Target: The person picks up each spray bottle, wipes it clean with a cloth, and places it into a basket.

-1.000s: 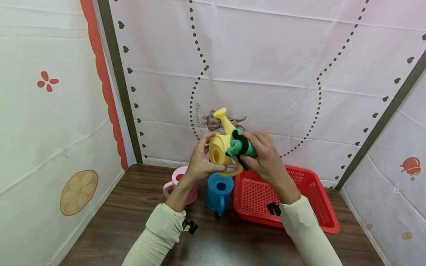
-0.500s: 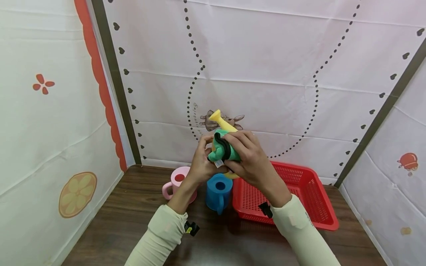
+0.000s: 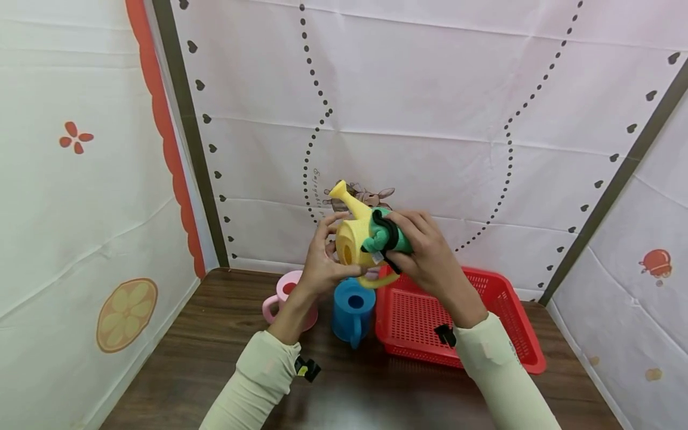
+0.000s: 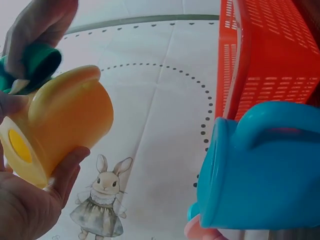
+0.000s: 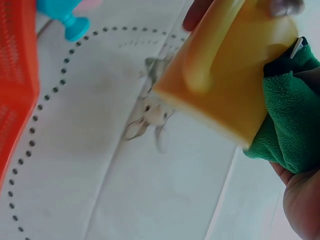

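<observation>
The left hand (image 3: 325, 263) grasps a yellow plastic watering can (image 4: 80, 117) by its rounded body, thumb on one side and fingers on the other. The can is held tilted in the air, between the two hands. Its flared yellow spout (image 3: 348, 200) points up past the left fingertips, its curved yellow handle (image 3: 378, 282) hangs just below the left thumb, and the hole (image 3: 347, 254) at its end lies between that thumb and fingers.

The right hand (image 3: 424, 248) clutches a bunched green fleecy cloth with black edging (image 3: 399, 237); a small white tag shows on it. The cloth touches the can's body on the side toward the right hand.

Below the grip, on a dark wood-grain table (image 3: 226, 340), stands a blue plastic watering can (image 3: 346, 316), upright, its handle toward the person. To the left of it, under the left wrist, is a pink plastic can (image 3: 282, 291) with a loop handle, partly hidden by the left forearm. Below the right hand and forearm sits a red plastic basket (image 3: 408, 322) with perforated walls, just beside the blue can. Beyond the hands hangs a pale printed fabric sheet (image 3: 430, 89) with dotted lines and a rabbit figure (image 4: 102, 200). Behind each hand is a pale sleeve (image 3: 263, 370), with a small black device (image 3: 307, 368) at the wrist.
</observation>
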`<state>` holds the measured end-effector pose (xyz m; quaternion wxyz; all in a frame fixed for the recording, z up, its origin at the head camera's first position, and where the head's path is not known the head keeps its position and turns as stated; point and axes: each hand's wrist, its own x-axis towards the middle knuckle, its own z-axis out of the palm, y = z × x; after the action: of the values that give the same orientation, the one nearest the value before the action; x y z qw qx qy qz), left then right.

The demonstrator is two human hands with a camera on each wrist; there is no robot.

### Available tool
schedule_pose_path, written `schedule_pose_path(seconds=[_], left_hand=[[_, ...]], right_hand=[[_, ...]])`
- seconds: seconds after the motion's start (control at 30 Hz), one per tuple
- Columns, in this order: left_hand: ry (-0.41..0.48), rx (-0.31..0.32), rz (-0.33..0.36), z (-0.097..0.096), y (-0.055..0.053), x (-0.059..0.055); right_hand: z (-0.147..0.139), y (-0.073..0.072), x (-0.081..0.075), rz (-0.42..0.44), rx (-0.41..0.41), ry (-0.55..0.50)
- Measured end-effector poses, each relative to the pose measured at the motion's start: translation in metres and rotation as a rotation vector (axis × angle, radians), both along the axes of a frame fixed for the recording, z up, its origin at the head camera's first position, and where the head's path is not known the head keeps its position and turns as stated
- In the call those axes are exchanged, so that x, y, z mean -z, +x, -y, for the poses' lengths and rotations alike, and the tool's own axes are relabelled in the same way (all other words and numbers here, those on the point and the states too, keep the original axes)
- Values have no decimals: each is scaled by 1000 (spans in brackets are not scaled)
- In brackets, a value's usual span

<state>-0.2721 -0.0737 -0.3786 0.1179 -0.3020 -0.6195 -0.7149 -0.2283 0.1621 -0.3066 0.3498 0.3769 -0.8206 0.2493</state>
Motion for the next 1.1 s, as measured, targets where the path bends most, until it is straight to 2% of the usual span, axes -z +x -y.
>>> schedule_pose_path(seconds=[0.13, 0.23, 0.37, 0.5, 0.6, 0.7, 0.83, 0.9, 0.97, 1.1], left_hand=[[2, 47, 14, 3, -1, 1], [-21, 67, 50, 5, -2, 2], [-79, 48, 78, 8, -2, 2], [-119, 16, 67, 9, -1, 1], [-116, 19, 51, 7, -2, 1], [-105, 73, 19, 5, -3, 1], [-93, 201, -24, 6, -6, 5], [-95, 246, -31, 7, -7, 7], [-87, 276, -23, 7, -7, 8], [-54, 294, 13, 7, -6, 8]], right_hand=[[-12, -8, 8, 40, 38, -27], [-19, -11, 13, 71, 62, -38], [-24, -14, 18, 103, 87, -46], [-25, -16, 20, 99, 94, -46], [-21, -15, 20, 81, 79, -44], [-15, -15, 18, 66, 51, -44], [-5, -12, 16, 41, 10, -40], [1, -10, 15, 20, -10, -26], [7, -7, 13, -5, -26, 0], [15, -1, 8, -37, -32, 49]])
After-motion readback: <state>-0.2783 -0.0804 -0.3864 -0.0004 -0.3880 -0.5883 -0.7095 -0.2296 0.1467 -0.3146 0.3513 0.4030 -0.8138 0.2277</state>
